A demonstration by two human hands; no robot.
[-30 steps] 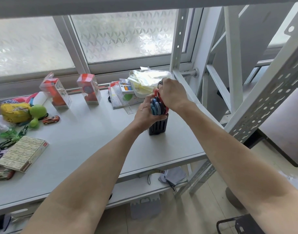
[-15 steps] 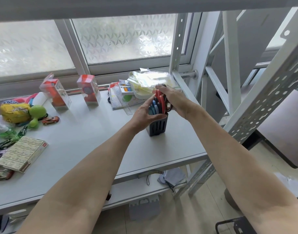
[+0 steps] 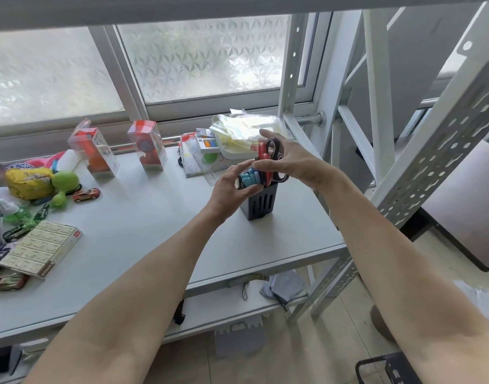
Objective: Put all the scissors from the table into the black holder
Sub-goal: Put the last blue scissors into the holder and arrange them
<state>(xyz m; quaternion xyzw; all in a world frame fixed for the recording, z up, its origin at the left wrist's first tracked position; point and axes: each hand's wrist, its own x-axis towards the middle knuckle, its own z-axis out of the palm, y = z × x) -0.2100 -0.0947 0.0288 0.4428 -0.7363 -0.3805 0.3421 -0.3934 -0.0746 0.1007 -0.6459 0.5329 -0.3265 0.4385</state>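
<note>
Since the earlier frame the right hand [image 3: 294,163] has opened and drawn back a little from the top of the scissors, and the left hand [image 3: 232,187] has loosened from the holder side. The view has also dropped slightly.

Now I see the black holder [image 3: 261,204] standing upright on the grey worktop [image 3: 143,231], near its right end. Several scissors stand in it with the handles up: the blue handles [image 3: 251,177] on the left, the red handles [image 3: 264,156] in the middle and the black handles [image 3: 275,151] on the right. I cannot count exactly how many pairs there are, because the hands cover some of them.

The left hand is beside the blue handles. Its grip is half open, thumb below and fingers above, and I cannot tell if the fingertips really touch the handles. The right hand is spread, palm toward the scissors, just behind the red and black handles; its grip is wide open and it holds nothing.

I do not see loose scissors on the visible worktop. On the left side lie a flat box [image 3: 41,250], a small toy car [image 3: 85,194], a green toy [image 3: 64,185] and a yellow pouch [image 3: 27,182]. At the back stand two clear boxes [image 3: 147,145], and a plastic bag [image 3: 246,128] lies behind the holder.
</note>
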